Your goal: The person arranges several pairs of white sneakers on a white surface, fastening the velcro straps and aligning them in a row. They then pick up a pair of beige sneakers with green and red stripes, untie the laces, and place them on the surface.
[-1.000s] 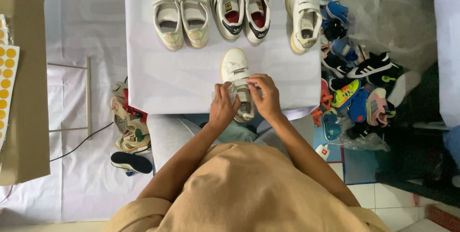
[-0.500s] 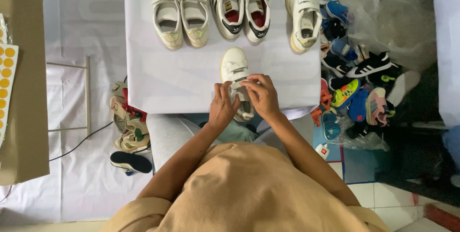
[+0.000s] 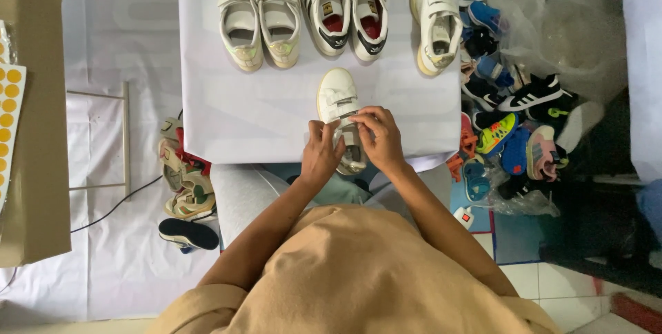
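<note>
Held shoe (image 3: 338,99) white; table (image 3: 241,113) white; middle pair (image 3: 343,6) white, black stripes, red insoles.

On table: white paper-covered table (image 3: 262,120) bears a small cream strap shoe (image 3: 338,99) near its front edge.
Behind: five cream strap shoes (image 3: 331,10) in a row.
Right, on floor: heap of coloured shoes (image 3: 510,120).

Tan short-sleeved top, loose fit; light grey trousers; 2 bare forearms, no jewellery visible.

Bare tabletop (image 3: 241,113) L of hands.
</note>
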